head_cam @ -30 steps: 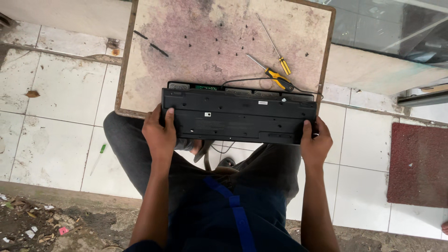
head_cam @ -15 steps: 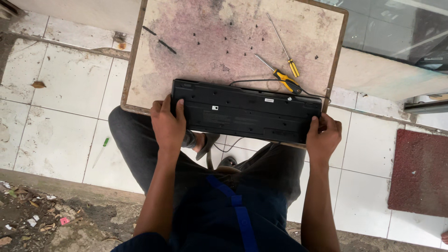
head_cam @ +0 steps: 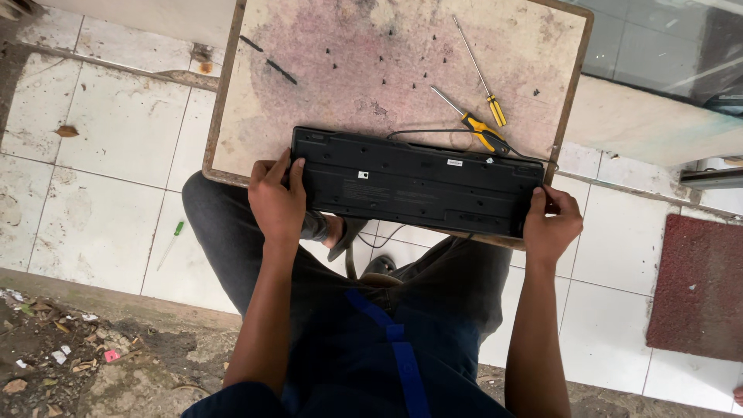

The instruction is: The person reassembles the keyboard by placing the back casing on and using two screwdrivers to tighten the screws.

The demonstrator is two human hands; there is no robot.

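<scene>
- We grip the keyboard (head_cam: 418,182) at both ends, underside up, along the near edge of the desk (head_cam: 325,93) and partly overhanging our lap.
- Left hand (head_cam: 277,203) clamps its left end, fingers (head_cam: 297,173) curled over the back; right hand (head_cam: 551,224) pinches the right end, so it sits steady.
- Two screwdrivers (head_cam: 484,131) lie just beyond it, near the desk's right edge, within easy reach.
- Tiny screws (head_cam: 387,66) dot the middle.
</scene>
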